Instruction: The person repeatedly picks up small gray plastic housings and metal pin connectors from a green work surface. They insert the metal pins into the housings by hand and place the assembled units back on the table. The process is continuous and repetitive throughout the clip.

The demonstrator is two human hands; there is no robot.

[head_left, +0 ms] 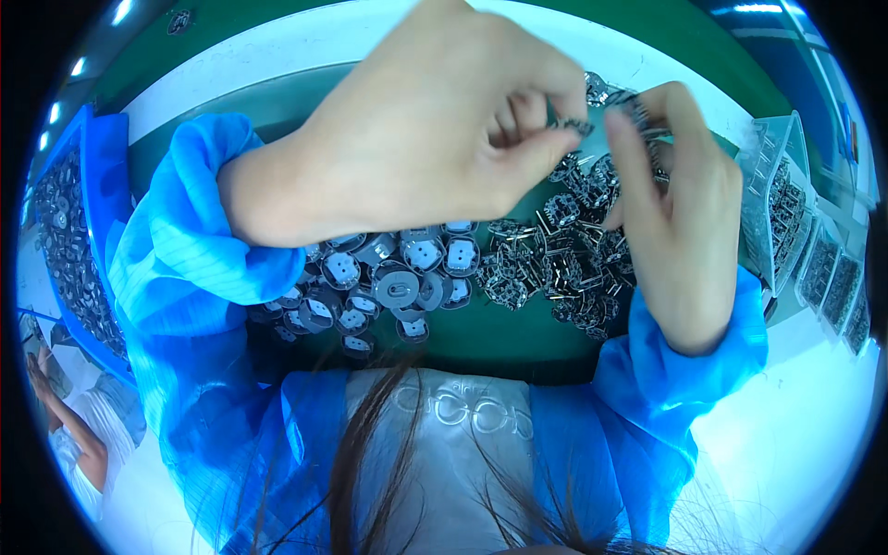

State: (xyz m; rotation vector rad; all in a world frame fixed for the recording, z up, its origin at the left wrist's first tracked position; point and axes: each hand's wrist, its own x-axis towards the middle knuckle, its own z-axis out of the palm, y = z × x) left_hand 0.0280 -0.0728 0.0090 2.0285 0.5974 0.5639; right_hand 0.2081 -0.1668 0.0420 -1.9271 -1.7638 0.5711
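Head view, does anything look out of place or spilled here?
Yes: one small part lies alone at top left, beyond the white strip, away from the gray pile and dark pile. It looks stray.

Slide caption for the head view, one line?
Left hand and right hand hold small dark parts over a green worktop with round grey pieces and a dark parts heap.
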